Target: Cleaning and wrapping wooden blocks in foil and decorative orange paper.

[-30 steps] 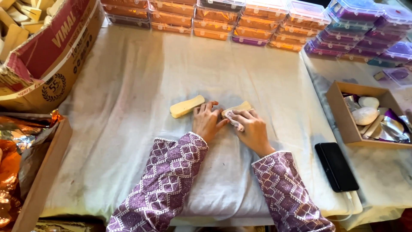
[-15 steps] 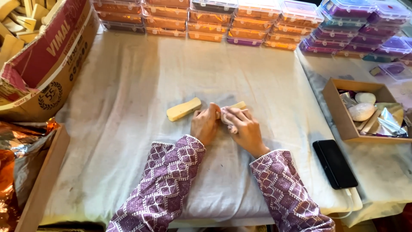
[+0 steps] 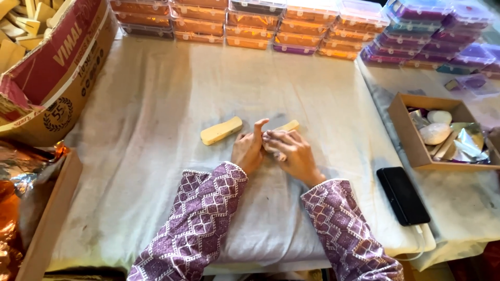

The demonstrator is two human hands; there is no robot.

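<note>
**Hands close over pale bar at centre of cloth-covered tabletop**

Hands meet at the middle of the tabletop point(image 3: 156, 104), where a pale yellow bar point(image 3: 288, 126) pokes out from under the fingers toward one o'clock. The left hand point(image 3: 249, 148) rests against the bar's near end with its thumb raised; the right hand point(image 3: 289, 153) lies over the top, fingers curled down on it, apparently pinning it flat to the cloth so it does not slide. Something small and light shows between the two hands, too hidden to name. A second yellow bar point(image 3: 221, 130) lies loose just beside the left hand at ten o'clock, untouched, within easy reach. Both purple patterned sleeves point(image 3: 203, 218) rest on the cloth, steadying the wrists.

Stacked clear-lidded boxes point(image 3: 250, 23) in orange and purple line the far edge at twelve o'clock, well apart from the work. A large cardboard carton point(image 3: 57, 88) of pale blocks stands at ten o'clock. At three o'clock an open shallow cardboard box point(image 3: 403, 132) holds rounded pale pieces and foil scraps; a black phone point(image 3: 402, 195) lies face-up at four o'clock. Coppery foil point(image 3: 21, 177) crumples at eight o'clock.
</note>
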